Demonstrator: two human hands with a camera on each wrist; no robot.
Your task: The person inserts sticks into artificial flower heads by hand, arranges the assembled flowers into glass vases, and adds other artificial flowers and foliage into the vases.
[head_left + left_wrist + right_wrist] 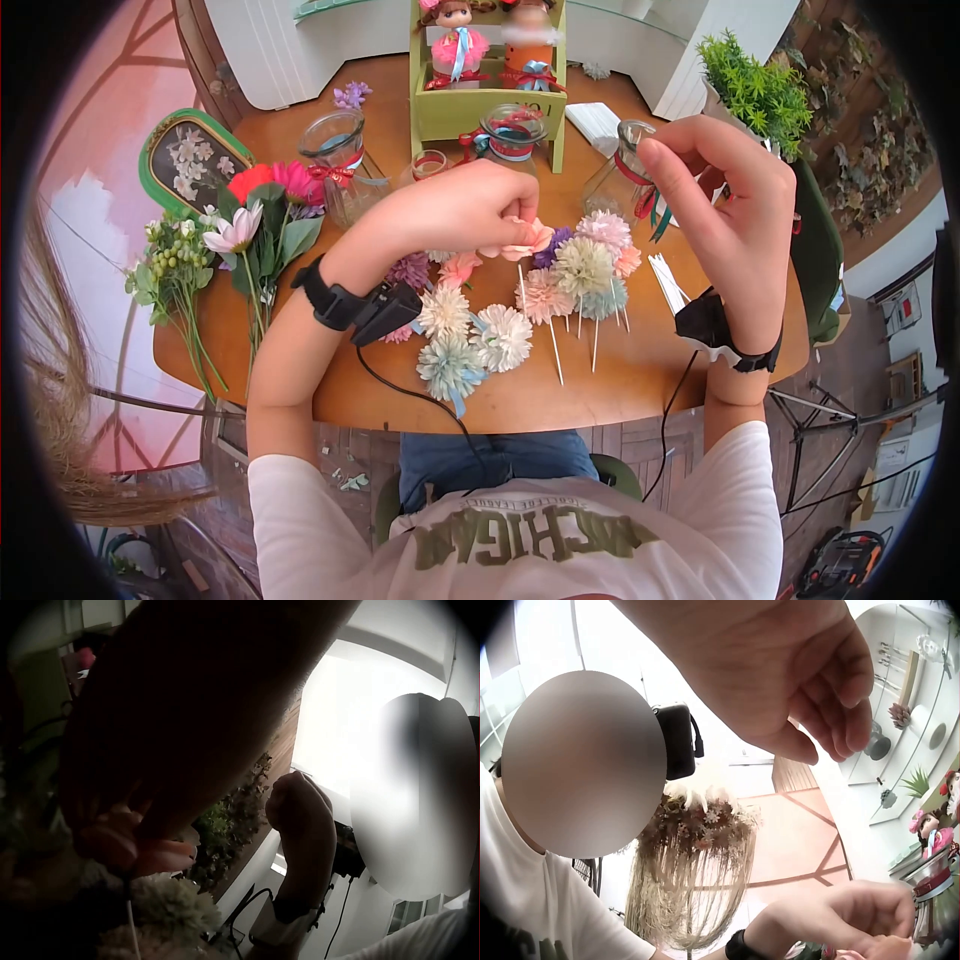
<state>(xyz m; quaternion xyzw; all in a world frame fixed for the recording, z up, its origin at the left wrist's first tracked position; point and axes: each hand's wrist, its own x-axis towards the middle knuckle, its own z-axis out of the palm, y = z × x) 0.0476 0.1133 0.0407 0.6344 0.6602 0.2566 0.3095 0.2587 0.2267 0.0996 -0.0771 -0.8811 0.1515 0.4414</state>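
My left hand (480, 205) pinches a peach-coloured artificial flower (530, 240) by its head, above the loose blooms on the table. In the left wrist view, a thin white stem (133, 930) runs down below its petals. My right hand (740, 195) is raised at the right with bent, relaxed fingers, and nothing shows between them in the right wrist view. Beneath the hands lie several pompom-like flower heads: a cream one (580, 265), a white one (502, 338) and a pale blue one (450, 365). White sticks (556, 352) point toward me from some of them.
Glass vases with ribbons stand behind: one at the left (340, 190), one at the centre (513, 125), one at the right (610, 190). A green shelf (430, 118) holds dolls. Leafy stems and flowers (235, 235) lie left. White sticks (667, 283) lie right, near a potted plant (755, 95).
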